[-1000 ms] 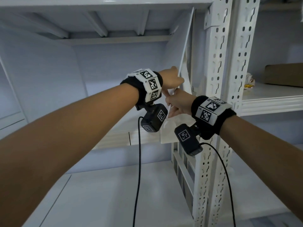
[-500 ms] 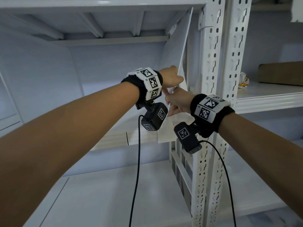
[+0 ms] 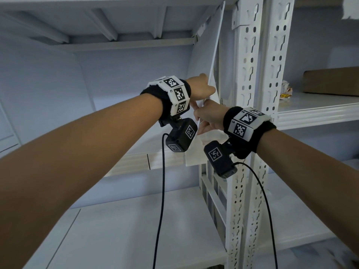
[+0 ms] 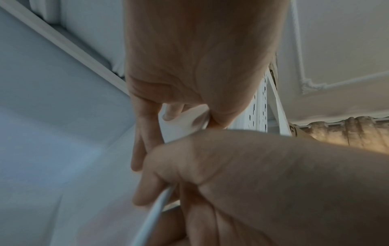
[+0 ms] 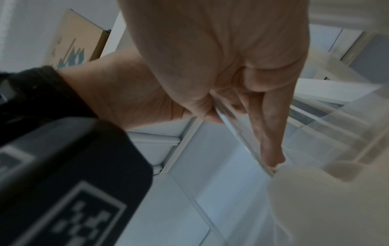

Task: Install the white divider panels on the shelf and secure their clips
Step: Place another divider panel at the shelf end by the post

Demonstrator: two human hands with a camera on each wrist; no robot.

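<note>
I see my left hand (image 3: 202,88) and right hand (image 3: 210,117) both pinching the front edge of the white panel (image 3: 206,61), fingertips hidden behind it. It leans tilted beside the slotted post (image 3: 246,78), clips not visible, open bay to its left.

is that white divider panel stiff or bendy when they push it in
Probably fairly stiff: the white divider panel stays straight while leaning. Likely light, since the left hand and right hand only pinch its thin edge. Smooth faces may slip.
</note>
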